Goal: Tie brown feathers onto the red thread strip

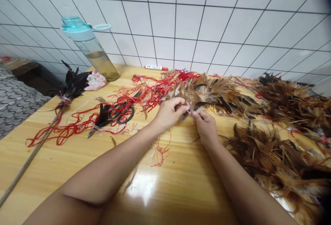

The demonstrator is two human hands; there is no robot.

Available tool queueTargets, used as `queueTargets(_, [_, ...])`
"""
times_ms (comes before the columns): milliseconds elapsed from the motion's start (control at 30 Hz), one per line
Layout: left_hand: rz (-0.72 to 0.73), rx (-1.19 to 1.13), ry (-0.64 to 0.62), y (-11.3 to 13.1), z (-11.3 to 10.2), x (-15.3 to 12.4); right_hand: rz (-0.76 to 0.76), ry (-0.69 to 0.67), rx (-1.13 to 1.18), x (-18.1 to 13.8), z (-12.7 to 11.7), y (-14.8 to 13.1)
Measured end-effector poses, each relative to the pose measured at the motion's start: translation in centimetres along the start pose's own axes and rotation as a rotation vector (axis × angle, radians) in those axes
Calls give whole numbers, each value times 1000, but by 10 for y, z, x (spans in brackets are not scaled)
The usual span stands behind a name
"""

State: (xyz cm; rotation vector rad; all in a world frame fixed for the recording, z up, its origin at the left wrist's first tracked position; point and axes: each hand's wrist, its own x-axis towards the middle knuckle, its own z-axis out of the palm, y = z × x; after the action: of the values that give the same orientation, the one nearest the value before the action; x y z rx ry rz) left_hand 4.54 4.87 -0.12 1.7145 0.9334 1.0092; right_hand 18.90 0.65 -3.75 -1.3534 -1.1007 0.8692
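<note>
My left hand [172, 112] is closed in a pinch in front of a pile of brown feathers [219, 90]. Close beside it, my right hand [205, 123] pinches too, its fingertips almost meeting the left ones. A small feather or two shows between the fingers; which hand grips what is hard to see. Red string [160, 154] hangs or lies just below the left wrist. More tangled red string [152, 90] spreads to the left of the hands, with black-handled scissors [125, 113] lying among it.
A water bottle [90, 49] stands back left beside a crumpled pink-white cloth [95, 81]. A feather duster with black feathers [73, 83] lies along the left edge. A red marker [156, 68] lies by the tiled wall. Brown feather bundles [279, 156] cover the right side.
</note>
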Motion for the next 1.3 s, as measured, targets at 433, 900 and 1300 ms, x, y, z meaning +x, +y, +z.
queueTargets(433, [137, 177, 18, 4, 6, -6, -85, -85, -50, -1, 0, 1])
queueTargets(900, [-203, -191, -191, -3, 3, 0, -206, -117, -254, 0, -2, 1])
queueTargets(1300, [-251, -430, -206, -6, 1, -1, -173, -208, -213, -2, -2, -1])
